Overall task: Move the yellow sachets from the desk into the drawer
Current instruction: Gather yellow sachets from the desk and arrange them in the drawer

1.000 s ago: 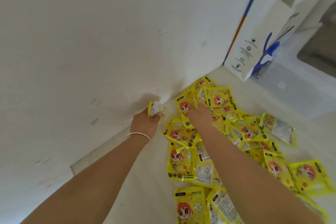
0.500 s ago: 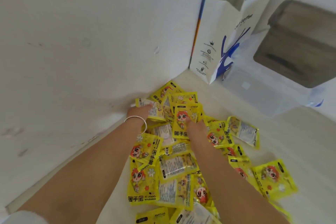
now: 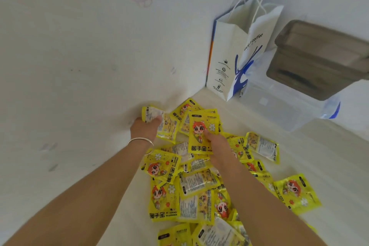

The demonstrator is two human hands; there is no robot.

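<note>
Since the earlier frame, right hand (image 3: pixel 216 143) has raised one yellow sachet (image 3: pixel 202 132) upright at frame centre — pinched at its lower edge. Left hand (image 3: pixel 144 128) grips a second sachet (image 3: pixel 152 115), back side showing, just left — the remaining pile (image 3: pixel 191 185) lies on the desk (image 3: pixel 329 166) below.

The yellow sachets (image 3: pixel 201 133) carry "暖手宝" in black, with "HAND WARMER" beside it and a small "MANYIJIA" line near the top edge. Behind the pile, the white paper bag (image 3: pixel 239 56) reads "coffee", its first letters partly hidden.

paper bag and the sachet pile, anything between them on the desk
Head view: a bare strip of desk separates the paper bag from the sachet pile.
</note>
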